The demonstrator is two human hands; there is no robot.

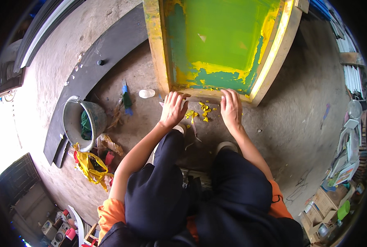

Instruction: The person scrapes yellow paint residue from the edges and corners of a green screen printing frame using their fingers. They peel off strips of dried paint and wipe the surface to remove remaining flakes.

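A wooden screen-printing frame [160,49] with green mesh and smeared yellow paint stands in front of me, its near rail toward my knees. My left hand [174,110] is at the left part of that rail, its fingers bent over the edge. Farther right along the same rail, my right hand [231,109] has its fingers together and curled on the wood. Their undersides are hidden. Below the rail, between my hands, crumpled yellow scraps [205,111] lie on the concrete floor beside a thin pale strip [195,127].
At left stand a grey bucket [98,117] with dark green cloth inside and a yellow plastic bag [90,166]. A white bottle [146,94] and a blue-and-green tool [127,99] lie near the frame. A curved dark board [121,31] crosses the floor; boxes [321,206] line the right.
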